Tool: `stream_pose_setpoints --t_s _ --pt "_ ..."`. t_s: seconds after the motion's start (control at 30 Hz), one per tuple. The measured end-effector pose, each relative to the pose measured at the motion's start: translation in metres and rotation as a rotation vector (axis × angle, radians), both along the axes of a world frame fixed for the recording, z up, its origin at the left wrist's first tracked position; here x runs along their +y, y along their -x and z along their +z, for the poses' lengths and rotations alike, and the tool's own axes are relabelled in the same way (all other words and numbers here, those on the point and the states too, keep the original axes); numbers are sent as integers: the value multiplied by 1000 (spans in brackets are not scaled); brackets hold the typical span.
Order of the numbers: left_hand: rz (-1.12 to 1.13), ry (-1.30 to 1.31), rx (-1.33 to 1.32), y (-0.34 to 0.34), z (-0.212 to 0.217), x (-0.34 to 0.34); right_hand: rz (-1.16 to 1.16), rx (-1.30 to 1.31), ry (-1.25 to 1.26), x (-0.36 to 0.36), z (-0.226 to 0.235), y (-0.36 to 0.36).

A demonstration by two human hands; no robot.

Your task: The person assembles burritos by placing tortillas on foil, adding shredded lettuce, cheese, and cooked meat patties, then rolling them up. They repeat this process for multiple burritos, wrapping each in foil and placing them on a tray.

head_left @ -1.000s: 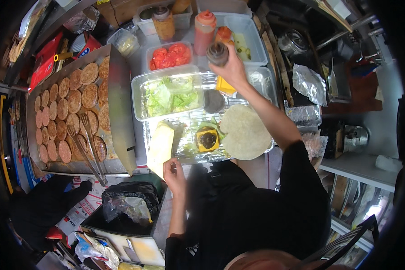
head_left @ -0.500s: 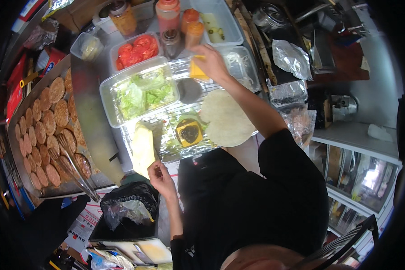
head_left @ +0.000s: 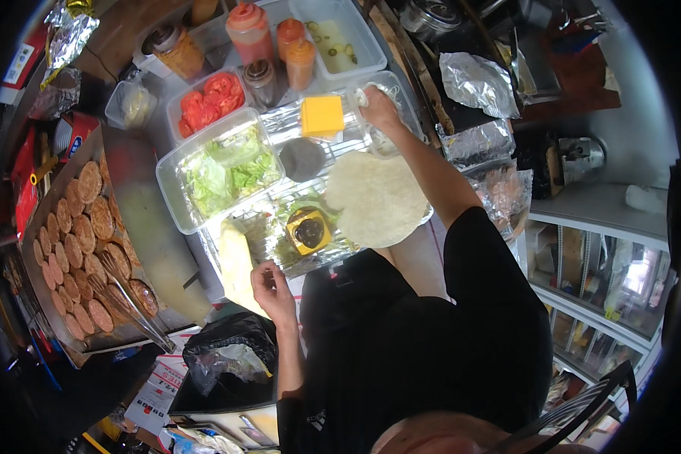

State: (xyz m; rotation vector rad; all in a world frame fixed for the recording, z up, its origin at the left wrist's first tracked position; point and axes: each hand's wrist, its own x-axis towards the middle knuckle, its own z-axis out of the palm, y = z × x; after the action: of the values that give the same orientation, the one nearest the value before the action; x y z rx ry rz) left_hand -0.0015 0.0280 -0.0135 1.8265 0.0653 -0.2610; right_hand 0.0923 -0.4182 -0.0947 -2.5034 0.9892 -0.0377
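My right hand (head_left: pixel 380 110) reaches into a clear tub (head_left: pixel 408 113) of thin white strips that look like sliced onion. Its fingers are closed, and a white bit shows at the fingertips. My left hand (head_left: pixel 271 289), fingers curled in, hovers by the tray's near edge beside folded yellow paper (head_left: pixel 237 265); whether anything is in it is hidden. Between the hands, a patty with dark sauce (head_left: pixel 309 230) lies on a cheese slice over shredded lettuce on the foil-lined tray (head_left: pixel 268 193). A round flatbread (head_left: pixel 377 200) lies right of it. A stack of cheese slices (head_left: pixel 321 116) sits farther back.
Tubs of lettuce (head_left: pixel 223 170) and tomato slices (head_left: pixel 209 106) stand left of the cheese. Sauce bottles (head_left: pixel 248 30) and a pickle tub (head_left: pixel 340 45) line the back. At left, tongs (head_left: pixel 132 303) rest on a griddle of patties (head_left: pixel 83 227); a black-lined bin (head_left: pixel 231 356) stands below.
My right hand has left the cheese stack and moved right into the tub of white strips. The left hand stays near the yellow paper. The whole view has shifted slightly.
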Motion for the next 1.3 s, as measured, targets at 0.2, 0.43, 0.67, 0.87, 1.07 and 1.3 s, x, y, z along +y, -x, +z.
stream_pose_setpoints --t_s 0.2,0.43,0.67,0.87,1.07,1.3 --pt "-33 -29 0 7 -7 0 -9 -95 -25 -20 3 11" --pt "-20 -40 3 7 -9 0 17 -101 117 -22 40 29" --pt "0 19 33 8 -23 1 189 -352 -519 103 115 77" --pt "-15 -33 6 9 -22 -7 473 28 -606 217 96 97" --pt "-6 -68 20 9 -21 -7 630 -153 -427 229 88 105" --pt "-21 -70 -26 10 -22 -7 453 -176 -656 181 77 68"
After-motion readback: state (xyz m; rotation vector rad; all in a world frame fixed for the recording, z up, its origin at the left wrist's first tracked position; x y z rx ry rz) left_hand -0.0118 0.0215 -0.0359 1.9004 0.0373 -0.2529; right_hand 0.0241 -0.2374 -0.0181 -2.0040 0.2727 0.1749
